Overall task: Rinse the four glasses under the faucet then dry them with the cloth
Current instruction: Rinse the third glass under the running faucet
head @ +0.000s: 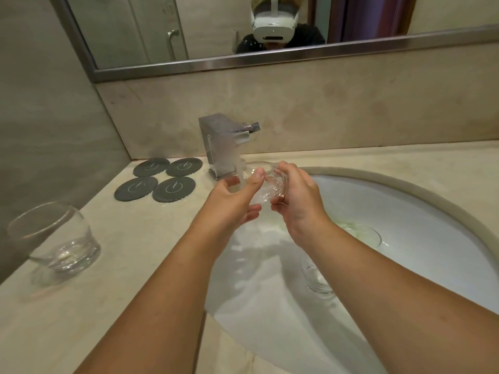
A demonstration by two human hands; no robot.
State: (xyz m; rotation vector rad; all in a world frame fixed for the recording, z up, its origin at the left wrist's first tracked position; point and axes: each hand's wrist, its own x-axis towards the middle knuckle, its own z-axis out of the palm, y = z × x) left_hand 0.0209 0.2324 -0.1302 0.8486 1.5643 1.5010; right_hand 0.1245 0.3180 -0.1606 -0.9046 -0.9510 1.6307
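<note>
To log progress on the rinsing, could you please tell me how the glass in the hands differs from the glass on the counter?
The held glass is tipped on its side under the faucet, above the sink; the counter glass stands upright on the counter, far left. The left hand and right hand grip the held glass; nothing touches the counter glass. Both are clear, rounded tumblers.

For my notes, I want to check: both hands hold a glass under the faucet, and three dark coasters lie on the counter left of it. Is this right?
Almost. The head view shows four dark coasters, not three, on the counter left of the faucet.
</note>
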